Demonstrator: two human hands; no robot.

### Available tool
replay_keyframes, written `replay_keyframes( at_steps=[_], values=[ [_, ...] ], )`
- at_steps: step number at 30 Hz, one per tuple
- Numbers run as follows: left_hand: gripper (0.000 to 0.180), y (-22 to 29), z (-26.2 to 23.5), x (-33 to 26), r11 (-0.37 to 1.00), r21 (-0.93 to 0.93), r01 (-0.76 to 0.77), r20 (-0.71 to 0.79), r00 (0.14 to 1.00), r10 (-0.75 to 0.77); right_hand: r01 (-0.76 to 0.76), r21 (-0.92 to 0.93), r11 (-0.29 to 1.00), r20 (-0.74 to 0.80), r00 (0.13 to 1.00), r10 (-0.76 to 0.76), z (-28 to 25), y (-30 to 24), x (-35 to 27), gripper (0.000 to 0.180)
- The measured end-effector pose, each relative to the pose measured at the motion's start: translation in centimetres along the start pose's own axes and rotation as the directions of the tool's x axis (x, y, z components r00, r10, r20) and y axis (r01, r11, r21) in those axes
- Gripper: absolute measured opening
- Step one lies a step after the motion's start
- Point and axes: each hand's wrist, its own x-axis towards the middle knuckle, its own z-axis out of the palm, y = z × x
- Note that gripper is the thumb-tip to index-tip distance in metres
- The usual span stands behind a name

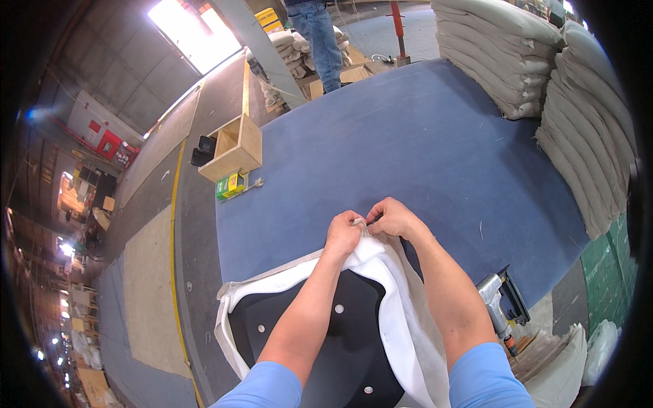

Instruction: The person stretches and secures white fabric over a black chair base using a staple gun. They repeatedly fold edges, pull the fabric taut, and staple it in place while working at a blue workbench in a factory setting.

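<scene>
Taking clock directions from the board, with 12 away from the person, a wide blue-topped table (381, 149) spreads beneath everything. On it, 2 tall stacks of folded beige cloth pieces, the far stack (500, 41) and the near stack (585, 143), stand at 1 and 2 o'clock.

Nearest the person lies the black, curved-edged board (333, 340), with 3 round holes showing. Soft white padding (403, 319) and beige woven cloth (412, 279) border it at 9, 12 and 3.

An open pale-wood box (248, 146) sits at 11, a silver-and-black nail gun (491, 294) at 3. The left hand (345, 233) and right hand (394, 219), just past 12, pinch the gathered cloth edge, fingertips nearly meeting.

By my judgement this is partway: the layers are laid around the board and gathered at 12, while the right border hangs loose. Any staples are too small to make out.

Smallest is a green-and-yellow carton (230, 185) at 11.
</scene>
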Motion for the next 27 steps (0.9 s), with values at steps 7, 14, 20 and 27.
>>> replay_keyframes(
  at_steps=[7,14,20,27],
  values=[
    [0.016,-1.2,-0.6,-0.3,0.989,0.136,-0.055,-0.068,0.996,0.064,0.042,-0.110,0.993,0.023,0.999,-0.039,1.2,-0.5,0.7,0.036],
    [0.018,0.9,-0.2,-0.7,0.977,0.209,-0.030,-0.056,0.998,0.042,-0.069,-0.311,0.948,0.025,0.996,0.080,1.4,-0.7,2.3,0.041],
    [0.017,0.7,-0.7,-1.2,0.978,0.207,-0.027,-0.073,0.996,0.043,-0.091,-0.452,0.888,-0.030,0.996,0.087,2.6,-2.0,2.1,0.043],
    [0.015,1.5,-0.3,-1.3,0.971,0.218,-0.099,-0.084,0.989,0.119,-0.083,-0.501,0.861,0.021,0.994,0.108,1.7,-1.4,2.4,0.047]
  ],
)
